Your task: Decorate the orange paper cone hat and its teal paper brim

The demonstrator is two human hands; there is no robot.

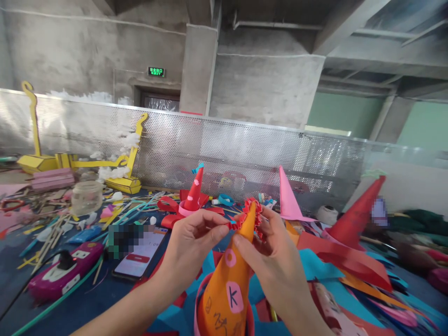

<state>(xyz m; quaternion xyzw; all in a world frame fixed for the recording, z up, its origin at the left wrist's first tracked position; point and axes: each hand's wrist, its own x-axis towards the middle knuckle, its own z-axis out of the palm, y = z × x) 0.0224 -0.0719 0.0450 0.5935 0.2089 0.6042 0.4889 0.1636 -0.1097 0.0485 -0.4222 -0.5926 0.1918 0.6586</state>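
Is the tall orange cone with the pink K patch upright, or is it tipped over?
Upright, leaning slightly: the tall orange cone points its narrow tip up between the left hand and right hand, wide end below.

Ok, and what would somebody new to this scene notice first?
Probably the orange cone hat, low in the middle between the left hand and right hand, with red ruffled trim near its tip. Then perhaps the yellow hooked structure at left, before the perforated screen, and the green exit sign on the concrete wall beyond.

Orange cone hat (pixel 228 278) tip-up, red ruffle (pixel 258 215) at tip.
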